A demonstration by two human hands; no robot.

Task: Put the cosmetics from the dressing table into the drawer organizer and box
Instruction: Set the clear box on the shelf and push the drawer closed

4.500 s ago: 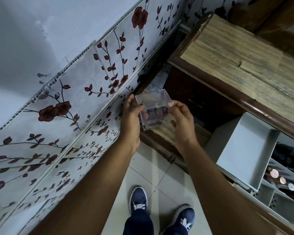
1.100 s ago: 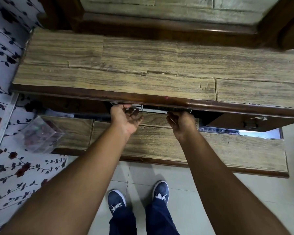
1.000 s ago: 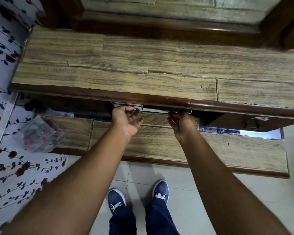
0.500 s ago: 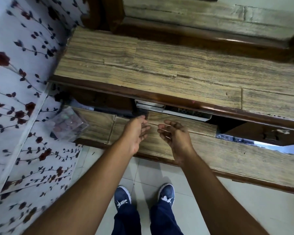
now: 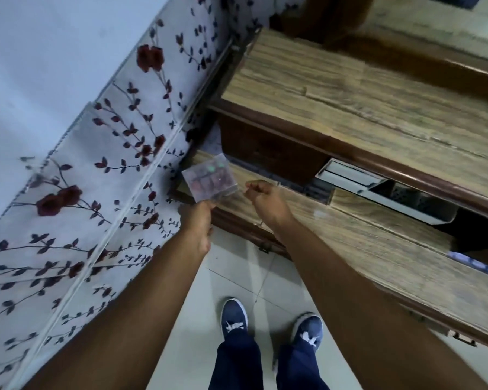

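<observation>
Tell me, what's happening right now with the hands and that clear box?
Left hand touching clear box, grip unclear. Right hand curled, empty, beside it. Drawer slightly open. Nothing blocking.

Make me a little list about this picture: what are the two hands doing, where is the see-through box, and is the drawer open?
left hand: grips the near bottom edge of the clear box
right hand: fingers curled, holding nothing, just right of the box
clear box: at the left end of the lower shelf, small reddish items inside
drawer: a little way open under the tabletop
floor: blue shoes on pale tiles
</observation>
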